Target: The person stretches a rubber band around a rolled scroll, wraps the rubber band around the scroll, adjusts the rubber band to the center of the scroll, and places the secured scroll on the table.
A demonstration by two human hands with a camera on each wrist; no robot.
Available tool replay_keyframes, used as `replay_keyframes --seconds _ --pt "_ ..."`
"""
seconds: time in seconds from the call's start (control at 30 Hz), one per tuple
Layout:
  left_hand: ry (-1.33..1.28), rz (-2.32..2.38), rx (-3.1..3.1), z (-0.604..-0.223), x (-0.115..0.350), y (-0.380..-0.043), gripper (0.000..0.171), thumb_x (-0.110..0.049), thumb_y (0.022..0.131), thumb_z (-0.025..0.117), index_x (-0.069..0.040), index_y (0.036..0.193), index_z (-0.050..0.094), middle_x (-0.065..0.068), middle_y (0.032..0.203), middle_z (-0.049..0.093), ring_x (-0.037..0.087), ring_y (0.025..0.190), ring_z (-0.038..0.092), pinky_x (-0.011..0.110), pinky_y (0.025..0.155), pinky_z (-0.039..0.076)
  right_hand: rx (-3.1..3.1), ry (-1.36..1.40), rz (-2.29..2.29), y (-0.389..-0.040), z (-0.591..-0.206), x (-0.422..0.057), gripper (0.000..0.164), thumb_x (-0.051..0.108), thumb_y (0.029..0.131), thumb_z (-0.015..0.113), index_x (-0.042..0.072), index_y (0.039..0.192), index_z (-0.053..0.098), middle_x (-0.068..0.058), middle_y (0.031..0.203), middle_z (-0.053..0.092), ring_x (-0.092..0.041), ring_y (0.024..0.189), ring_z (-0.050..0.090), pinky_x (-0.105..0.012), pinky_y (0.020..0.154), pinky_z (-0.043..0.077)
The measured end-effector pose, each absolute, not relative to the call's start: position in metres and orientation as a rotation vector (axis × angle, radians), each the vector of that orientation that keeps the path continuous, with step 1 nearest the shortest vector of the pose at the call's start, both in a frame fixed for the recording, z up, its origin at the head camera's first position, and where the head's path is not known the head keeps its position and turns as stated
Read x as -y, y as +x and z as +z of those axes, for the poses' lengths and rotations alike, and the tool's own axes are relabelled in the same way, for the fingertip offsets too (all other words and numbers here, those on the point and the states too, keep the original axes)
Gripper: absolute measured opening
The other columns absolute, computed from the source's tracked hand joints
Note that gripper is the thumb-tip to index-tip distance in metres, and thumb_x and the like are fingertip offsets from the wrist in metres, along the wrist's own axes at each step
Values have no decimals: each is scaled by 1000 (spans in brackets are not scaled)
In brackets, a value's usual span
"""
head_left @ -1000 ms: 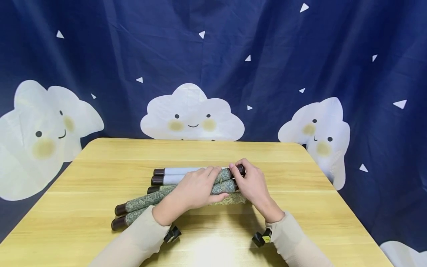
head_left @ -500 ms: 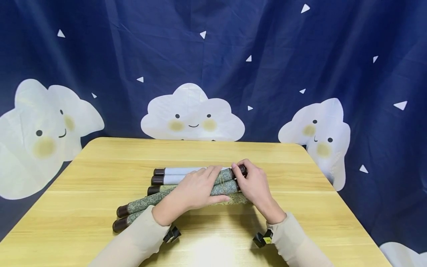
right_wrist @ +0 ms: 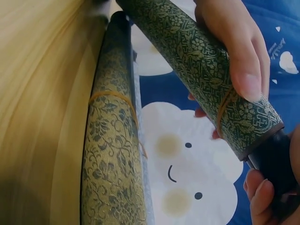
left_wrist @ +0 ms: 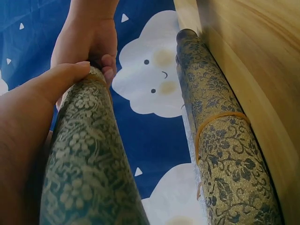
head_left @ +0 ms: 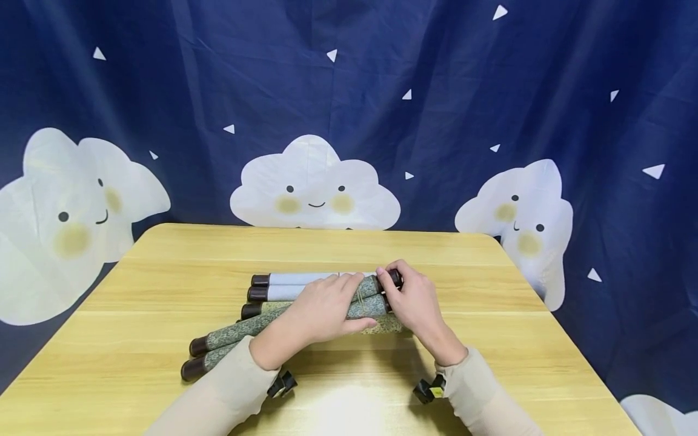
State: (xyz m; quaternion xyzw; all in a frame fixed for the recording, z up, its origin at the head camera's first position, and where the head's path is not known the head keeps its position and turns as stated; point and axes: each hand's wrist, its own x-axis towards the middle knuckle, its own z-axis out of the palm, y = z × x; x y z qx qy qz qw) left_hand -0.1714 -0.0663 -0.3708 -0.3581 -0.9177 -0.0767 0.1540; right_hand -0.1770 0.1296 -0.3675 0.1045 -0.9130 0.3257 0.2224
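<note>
A pair of green patterned scroll rolls [head_left: 234, 332] with dark brown ends slants over the other scrolls, a thin cord tied round them. My left hand [head_left: 327, 306] grips these rolls right of their middle, its thumb along the near side; in the right wrist view its fingertips show beneath the green scroll [right_wrist: 197, 51]. At the right end, my right hand [head_left: 417, 303] curls its fingers around the dark end knob [right_wrist: 272, 157]. A gold scroll [head_left: 386, 325] with dark floral pattern lies partly under the green one; the left wrist view shows an orange band round this gold scroll [left_wrist: 229, 164].
Behind the green scroll lie two pale blue-white rolls [head_left: 286, 279] with dark ends, side by side on the wooden table [head_left: 163, 290]. A dark blue curtain [head_left: 425, 48] with white clouds hangs beyond the far table edge. Dark wrist cameras [head_left: 282, 384] sit below the sleeves.
The green scroll's left end has shifted very slightly, first right, then back left. Both hands keep their hold almost in place.
</note>
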Motion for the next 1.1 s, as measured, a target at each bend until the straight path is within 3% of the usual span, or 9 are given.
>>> replay_keyframes --seconds 0.8,1.1 --pt "-953 -127 2645 -368 67 -170 83 -71 84 57 -1 128 55 13 112 68 30 100 65 41 78 58 2540 214 888 -182 -367 -138 29 46 96 58 20 91 69 -3 79 70 -26 75 66 -42 64 51" --pt "-953 -109 2751 -364 68 -169 85 -70 85 55 -2 135 51 15 126 62 35 113 61 46 87 55 2539 243 875 -183 -368 -138 29 46 96 57 20 90 69 -2 77 69 -25 73 65 -41 63 50"
